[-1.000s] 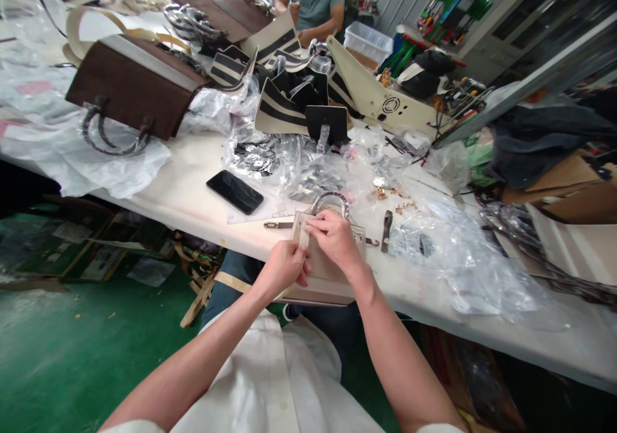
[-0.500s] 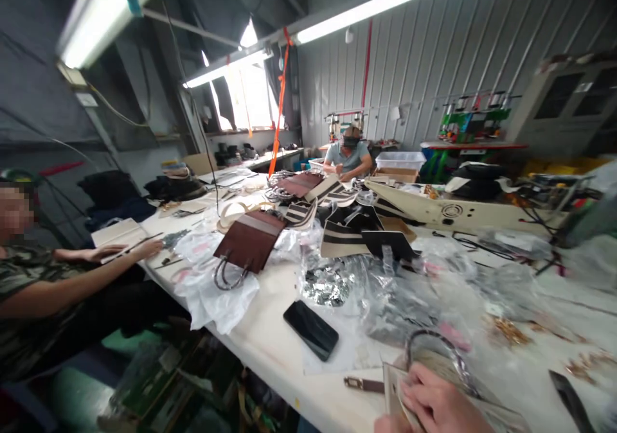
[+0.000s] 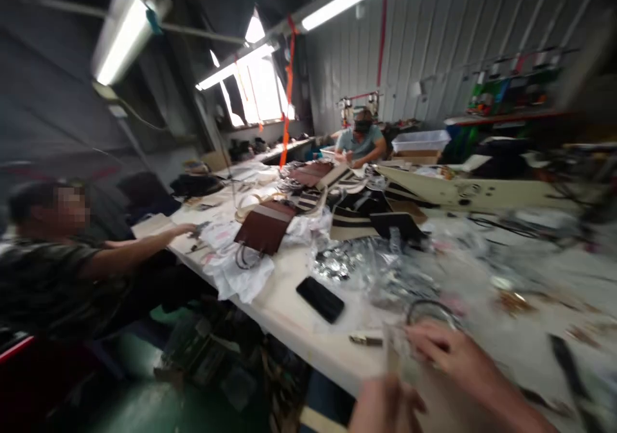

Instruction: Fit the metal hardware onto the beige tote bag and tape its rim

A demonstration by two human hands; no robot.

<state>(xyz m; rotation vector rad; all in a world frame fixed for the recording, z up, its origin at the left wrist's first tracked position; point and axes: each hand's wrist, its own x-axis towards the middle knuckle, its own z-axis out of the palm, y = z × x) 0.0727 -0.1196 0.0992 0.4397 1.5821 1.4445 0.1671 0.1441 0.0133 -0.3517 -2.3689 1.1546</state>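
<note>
The picture is blurred by head motion. At the bottom right, my right hand (image 3: 446,354) rests on the upper front of a small beige handbag (image 3: 424,388) just below its curved handle (image 3: 429,308). My left hand (image 3: 385,407) is at the bag's lower left side, partly cut off by the frame edge. The bag stands at the near edge of the white table (image 3: 289,304). A small metal strap piece (image 3: 365,340) lies just left of the bag. How firmly each hand grips is too blurred to tell for sure.
A black phone (image 3: 320,299) lies left of the bag. A brown handbag (image 3: 264,227), striped bags (image 3: 357,208) and clear plastic wraps (image 3: 376,269) cover the table. One person (image 3: 72,259) sits at the left reaching onto it; another (image 3: 362,141) sits at the far end.
The view swung up from my hands and the bag to the room and table. Both hands stayed on the beige bag and are again partly in view at the bottom.
</note>
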